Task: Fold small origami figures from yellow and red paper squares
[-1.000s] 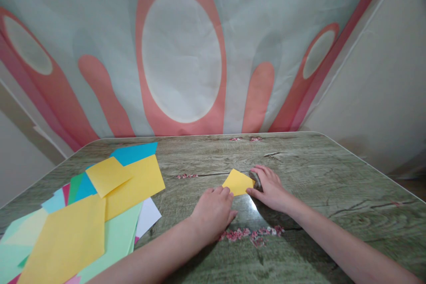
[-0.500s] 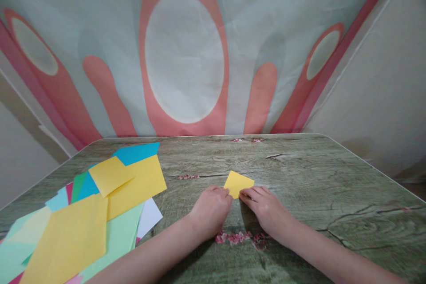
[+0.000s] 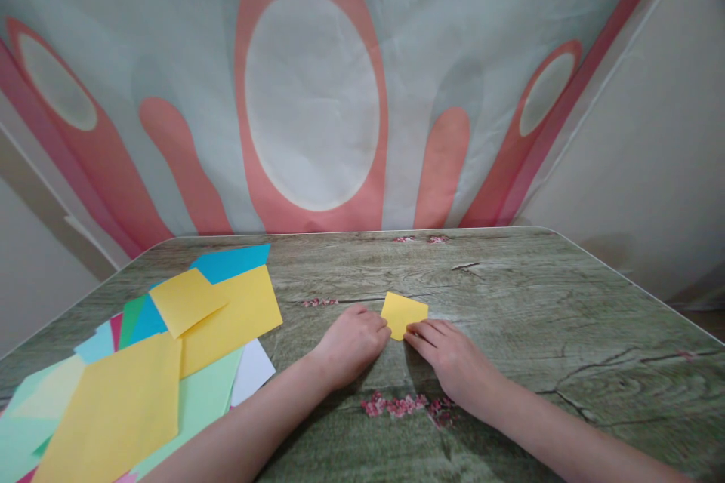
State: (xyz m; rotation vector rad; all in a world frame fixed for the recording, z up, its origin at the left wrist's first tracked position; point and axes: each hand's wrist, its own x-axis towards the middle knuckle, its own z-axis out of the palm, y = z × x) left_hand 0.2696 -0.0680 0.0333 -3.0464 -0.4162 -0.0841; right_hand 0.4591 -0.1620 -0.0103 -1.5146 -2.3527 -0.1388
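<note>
A small folded-looking piece of yellow paper (image 3: 404,312) is on the table between my two hands. My left hand (image 3: 356,343) rests at its left edge with the fingers closed on the lower left corner. On the other side, my right hand (image 3: 447,355) has its fingers pressed together on the lower right edge of the same paper. The fingertips cover both near corners, and the underside of the paper is hidden.
At the left lies a loose pile of coloured sheets: large yellow sheets (image 3: 121,400), a blue sheet (image 3: 232,263), a light green sheet (image 3: 198,400) and a white sheet (image 3: 252,371). The wood-patterned table (image 3: 526,302) ends at a printed backdrop (image 3: 311,98).
The yellow paper has turned slightly and shifted a little left. My left hand has moved a bit up along its left edge; my right hand has barely moved.
</note>
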